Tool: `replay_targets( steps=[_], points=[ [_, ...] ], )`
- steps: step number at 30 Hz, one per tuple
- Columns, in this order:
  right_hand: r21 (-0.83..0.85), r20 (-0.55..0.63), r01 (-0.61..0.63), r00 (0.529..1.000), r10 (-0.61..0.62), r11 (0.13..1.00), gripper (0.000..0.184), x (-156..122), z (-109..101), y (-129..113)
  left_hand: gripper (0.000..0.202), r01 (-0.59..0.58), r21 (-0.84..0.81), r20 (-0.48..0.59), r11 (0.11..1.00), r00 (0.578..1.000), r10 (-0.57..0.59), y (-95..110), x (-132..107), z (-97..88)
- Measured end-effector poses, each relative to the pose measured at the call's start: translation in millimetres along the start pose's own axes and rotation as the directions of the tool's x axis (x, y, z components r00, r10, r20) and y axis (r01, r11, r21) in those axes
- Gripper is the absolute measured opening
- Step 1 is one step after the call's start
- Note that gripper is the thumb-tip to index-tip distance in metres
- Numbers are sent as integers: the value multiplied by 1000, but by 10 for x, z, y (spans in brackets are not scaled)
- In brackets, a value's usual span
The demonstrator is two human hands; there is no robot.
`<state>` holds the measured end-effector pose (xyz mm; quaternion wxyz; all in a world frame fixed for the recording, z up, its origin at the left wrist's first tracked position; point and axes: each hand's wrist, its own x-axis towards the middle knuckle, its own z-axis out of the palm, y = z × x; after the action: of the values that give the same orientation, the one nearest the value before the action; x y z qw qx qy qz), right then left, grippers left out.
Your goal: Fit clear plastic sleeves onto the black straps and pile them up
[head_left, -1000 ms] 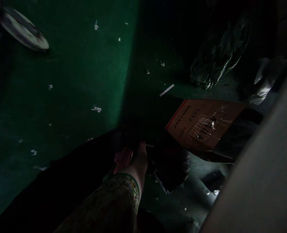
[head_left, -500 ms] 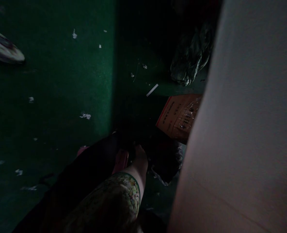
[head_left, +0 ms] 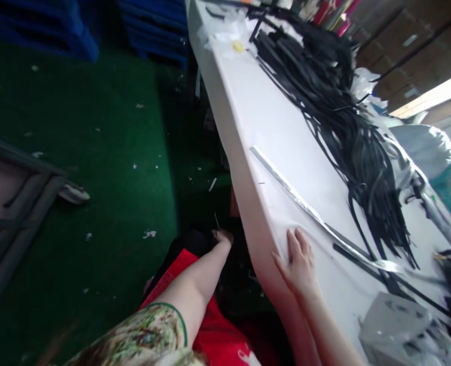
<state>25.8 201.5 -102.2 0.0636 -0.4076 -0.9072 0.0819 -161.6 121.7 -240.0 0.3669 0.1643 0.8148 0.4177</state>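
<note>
My left hand (head_left: 223, 237) hangs low beside the table, its fingers closed. A thin, pale, stick-like thing (head_left: 216, 219) juts up from those fingers; its kind does not show. My right hand (head_left: 300, 262) lies on the white-covered table (head_left: 279, 107) at its near edge, fingers stretched out, holding nothing. Just beyond the right fingers runs a long shiny strip (head_left: 286, 187), lying slantwise beside dark strips. A big bundle of black straps (head_left: 335, 112) spreads along the far part of the table.
Crumpled clear plastic (head_left: 404, 325) sits at the table's lower right. Blue pallets (head_left: 153, 28) stand at the back. A grey-framed cart (head_left: 23, 223) with a wheel is on the left. White scraps (head_left: 149, 234) dot the green floor (head_left: 115, 132).
My view has risen from the dim floor under the table to the tabletop, which is now bright. My right hand has come into view on the table edge. My left hand stays low.
</note>
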Motion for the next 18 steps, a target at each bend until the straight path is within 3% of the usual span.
replay_targets(
  steps=[4,6,7,9,11,12,15,18],
  points=[
    [291,-151,-43,984,90,956,49,-222,-105,-240,29,-130,127,-100,983,985,143,397,-620,-544],
    [567,-104,-114,972,208,816,43,-426,-192,-502,28,-317,183,-75,931,939,335,576,-1091,-777],
    [712,-43,-151,965,258,686,44,-537,-249,-641,30,-444,203,-42,873,886,461,645,-1353,-872],
    [914,88,-197,950,300,356,49,-753,-398,-872,35,-682,229,47,694,720,692,735,-1875,-1011],
    [980,157,-186,942,296,72,45,-949,-580,-980,37,-823,247,136,511,552,823,790,-2320,-1085],
    [987,162,-160,940,301,-30,41,-1043,-673,-982,37,-859,253,179,445,494,851,819,-2497,-1099],
    [969,142,-62,932,333,-239,36,-1317,-903,-872,28,-932,174,299,317,356,885,953,-2839,-1056],
    [949,134,-22,931,340,-314,34,-1561,-1030,-766,10,-958,51,370,282,281,885,1161,-2979,-912]
  ],
)
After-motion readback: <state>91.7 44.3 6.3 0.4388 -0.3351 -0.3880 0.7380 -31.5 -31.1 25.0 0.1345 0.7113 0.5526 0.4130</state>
